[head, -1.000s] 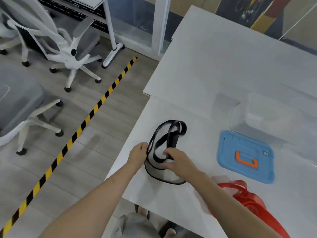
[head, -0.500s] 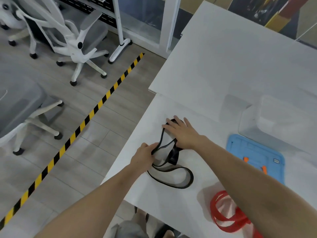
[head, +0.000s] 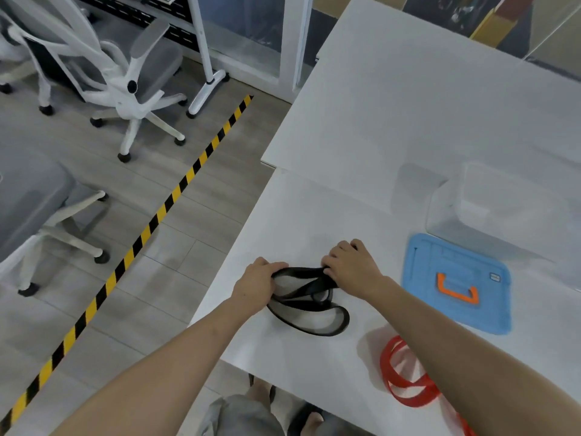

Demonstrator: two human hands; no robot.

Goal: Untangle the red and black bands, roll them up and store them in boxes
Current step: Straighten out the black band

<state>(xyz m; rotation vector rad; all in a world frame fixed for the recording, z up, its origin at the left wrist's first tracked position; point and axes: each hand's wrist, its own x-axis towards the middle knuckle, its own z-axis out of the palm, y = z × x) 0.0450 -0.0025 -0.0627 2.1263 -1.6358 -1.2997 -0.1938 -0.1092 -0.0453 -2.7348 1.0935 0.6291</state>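
The black band (head: 309, 305) lies in loose loops on the white table (head: 393, 121) near its left edge. My left hand (head: 256, 286) grips the band's left end. My right hand (head: 353, 267) is closed on the band's right end, knuckles up. Between the two hands the band is pulled into a flattened loop, and one loop trails toward me. The red band (head: 404, 377) lies in loops at the near right, partly hidden under my right forearm. A clear plastic box (head: 503, 209) stands open at the right, with its blue lid (head: 457, 283), orange handle up, flat in front of it.
The table's left edge runs right beside my left hand, with wooden floor below. A yellow-and-black tape line (head: 151, 221) crosses the floor. Two grey office chairs (head: 125, 67) stand to the left. A seam (head: 330, 180) divides the near tabletop from the far one.
My right hand left the band's far loop, drew back and closed on its right end. The left hand kept its grip. The band is now stretched sideways between both hands.
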